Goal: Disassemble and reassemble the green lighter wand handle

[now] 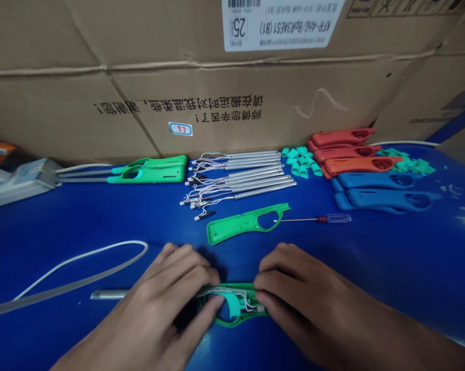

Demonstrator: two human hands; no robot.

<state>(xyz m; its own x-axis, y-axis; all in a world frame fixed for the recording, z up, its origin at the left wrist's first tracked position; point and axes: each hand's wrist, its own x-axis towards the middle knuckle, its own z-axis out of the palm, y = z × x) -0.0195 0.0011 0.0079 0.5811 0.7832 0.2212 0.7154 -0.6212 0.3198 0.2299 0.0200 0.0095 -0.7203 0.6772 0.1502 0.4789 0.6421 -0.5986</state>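
Observation:
Between my two hands lies a green lighter half-shell (232,323), its inside facing up, with white wires and a teal trigger (234,305) in it. My left hand (166,299) is closed around its left end, thumb pressing near the wires; a silver metal tube (108,294) sticks out to the left from under that hand. My right hand (294,293) grips the right end with thumb and fingertips. Beyond them rests another green half-shell (232,226), open side up. The tip of a screwdriver (332,218) with a clear handle reaches its ring.
Several silver tubes with wires (255,175) lie behind. Assembled green lighters (151,172) are at left, teal triggers (302,161) at centre right. Red shells (344,149) and blue shells (386,198) stack at right. A white cable (101,250) loops at left; a cardboard box (217,82) walls the back.

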